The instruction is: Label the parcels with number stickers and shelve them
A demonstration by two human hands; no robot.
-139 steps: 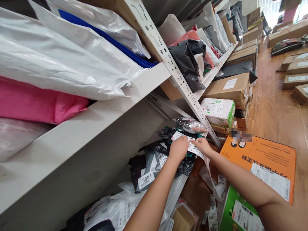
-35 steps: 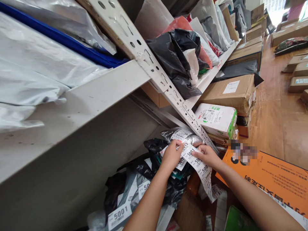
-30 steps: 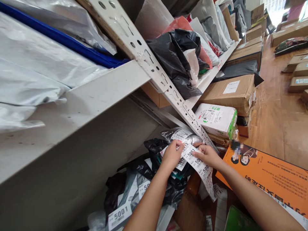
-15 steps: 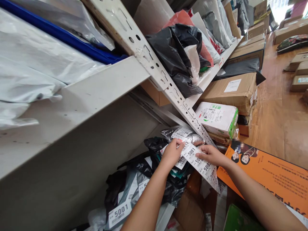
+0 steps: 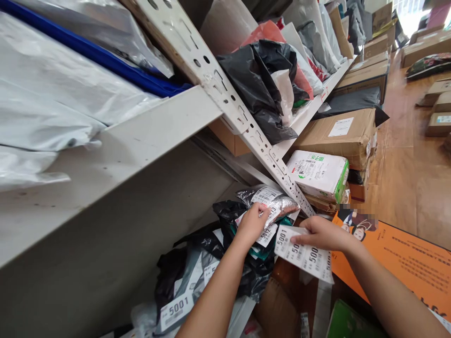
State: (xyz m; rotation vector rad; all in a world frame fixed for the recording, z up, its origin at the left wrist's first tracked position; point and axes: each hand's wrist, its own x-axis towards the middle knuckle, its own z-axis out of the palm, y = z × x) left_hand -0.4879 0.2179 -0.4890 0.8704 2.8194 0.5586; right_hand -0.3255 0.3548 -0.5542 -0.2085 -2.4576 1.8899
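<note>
My left hand point(image 5: 252, 224), fingers closed, pinches the edge of a white label point(image 5: 272, 217) ending in "013". This label lies against a shiny silver parcel point(image 5: 285, 204), which also bears a printed shipping label. Just below is another label point(image 5: 266, 234) reading 5012, on dark plastic packaging. To the right, my right hand point(image 5: 322, 231) grips a sheet of number labels point(image 5: 306, 256) between thumb and fingers, with 5001 at its left end. Black and grey parcel bags point(image 5: 200, 260) are heaped under my left forearm; one carries a large 5001 label point(image 5: 176, 310).
A white perforated shelf post point(image 5: 243, 119) slants down beside the parcels. White-wrapped parcels lie on the upper left shelf point(image 5: 141, 141). Cardboard boxes point(image 5: 338, 134) and a white-green carton point(image 5: 317, 173) stand right of the post. An orange printed board point(image 5: 394, 263) is at lower right.
My right hand has moved right and slightly down with the label sheet, which now hangs apart from the label at my left hand. My left hand has stayed almost still.
</note>
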